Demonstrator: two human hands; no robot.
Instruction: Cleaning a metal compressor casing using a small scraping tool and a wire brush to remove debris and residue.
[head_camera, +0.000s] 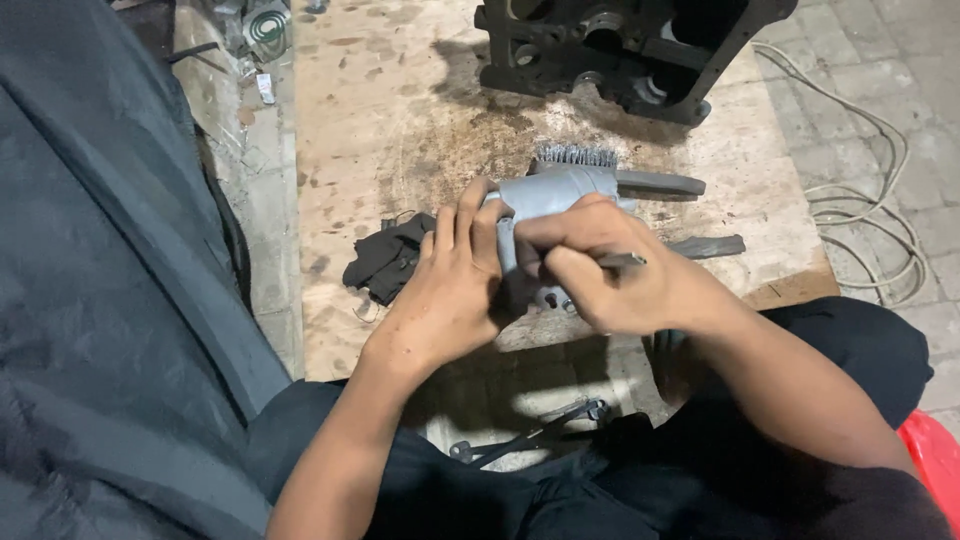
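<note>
My left hand (447, 285) wraps around a grey cast metal part (553, 193), holding it over the edge of a stained wooden board (400, 120). My right hand (610, 265) pinches a thin grey metal tool (622, 260) and presses it against the part's near face. The tool's working end is hidden behind my fingers. A wire brush (610, 170) with a grey handle lies just beyond the part.
A large black engine casting (620, 50) stands at the board's far edge. A black rag (385, 258) lies left of my hands. A flat grey bar (710, 246) rests at right. White cable (880, 200) loops on the paving. Black tools (530, 440) lie between my legs.
</note>
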